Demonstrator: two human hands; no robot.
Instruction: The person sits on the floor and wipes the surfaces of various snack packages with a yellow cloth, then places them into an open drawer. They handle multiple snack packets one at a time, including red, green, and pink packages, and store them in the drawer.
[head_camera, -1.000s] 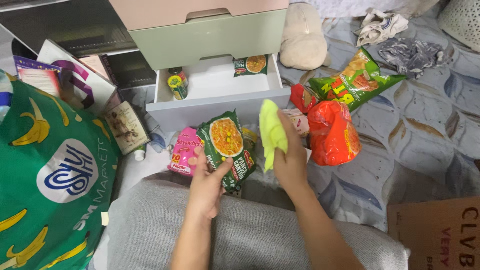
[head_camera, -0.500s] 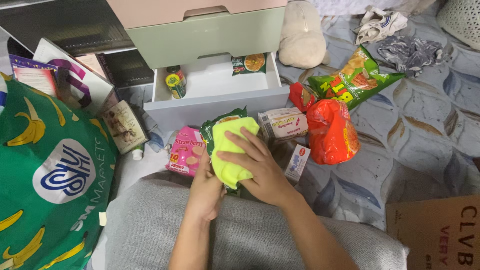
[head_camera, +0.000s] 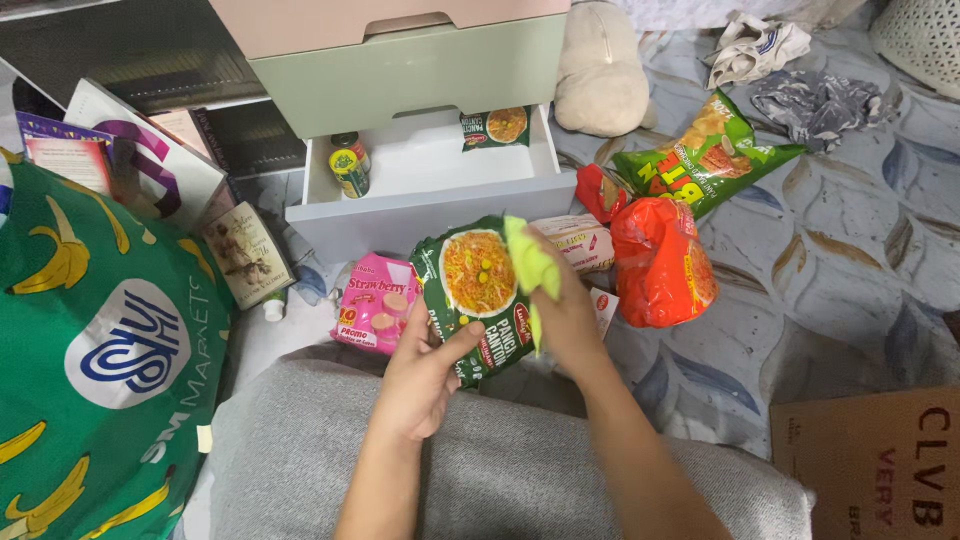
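**Left hand on noodle packet, right hand wiping it with cloth**

Left hand (head_camera: 425, 375) grips the lower edge of the green noodle packet (head_camera: 470, 295), thumb on the front face. Packet sits just above and ahead of that hand, long axis running away from the body, tilted slightly left. Right hand (head_camera: 565, 315) is closed around a yellow-green cloth (head_camera: 530, 265), pressed to the packet's right edge. Both hands touch the packet. Open white drawer (head_camera: 430, 195) lies straight beyond; pink wafer packet (head_camera: 375, 305) just left of the left hand.
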